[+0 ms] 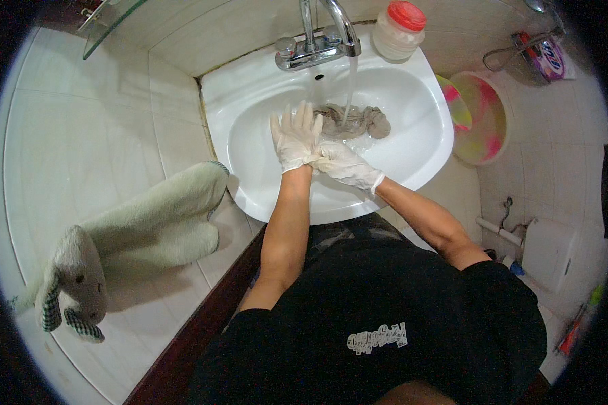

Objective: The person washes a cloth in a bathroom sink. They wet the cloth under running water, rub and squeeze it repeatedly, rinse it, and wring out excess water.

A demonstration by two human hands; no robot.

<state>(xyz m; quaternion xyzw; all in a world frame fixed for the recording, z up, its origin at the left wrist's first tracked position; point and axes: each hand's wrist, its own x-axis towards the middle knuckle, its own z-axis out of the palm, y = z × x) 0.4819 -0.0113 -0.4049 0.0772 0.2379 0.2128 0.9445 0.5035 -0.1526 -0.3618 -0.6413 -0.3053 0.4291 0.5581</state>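
Observation:
Both my hands wear whitish, thin gloves over the white washbasin [253, 147]. My left hand [298, 136] is spread with its fingers pointing toward the tap. At its wrist, the fingers of my right hand [347, 164] pinch the cuff of the left glove [306, 161]. Just beyond my hands, a wet grey-brown cloth [352, 121] lies bunched in the bowl. Water runs onto it from the chrome tap [349, 45].
A jar with a red lid [399, 30] stands on the basin's back right corner. Colourful plastic basins [479, 119] are at the right, below a purple packet [547, 61]. A pale animal-shaped towel [157, 223] hangs on the left. A glass shelf [111, 25] juts out at upper left.

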